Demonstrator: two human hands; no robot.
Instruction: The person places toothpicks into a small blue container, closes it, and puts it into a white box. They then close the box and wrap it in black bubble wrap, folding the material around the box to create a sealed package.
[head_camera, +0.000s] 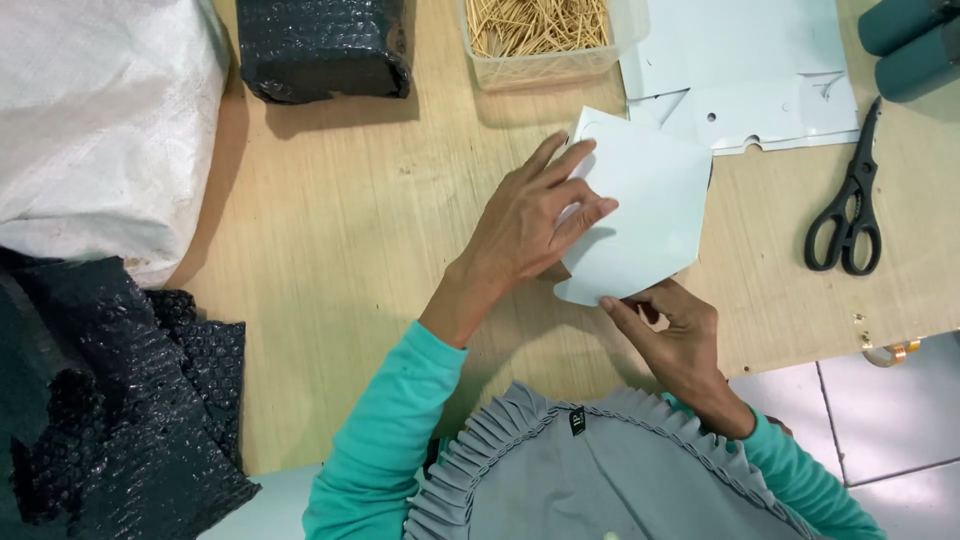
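A pale white die-cut cardboard piece lies folded on the wooden table. My left hand rests flat on its left part, fingers pressing the card down. My right hand pinches the card's lower edge between thumb and fingers. Both sleeves are teal, and a grey pleated garment shows below.
More flat white card blanks lie at the back. A clear tub of wooden sticks stands beside them. Black scissors lie right, dark green rolls far right. A black bubble-wrap parcel, loose black wrap and a white sack sit left.
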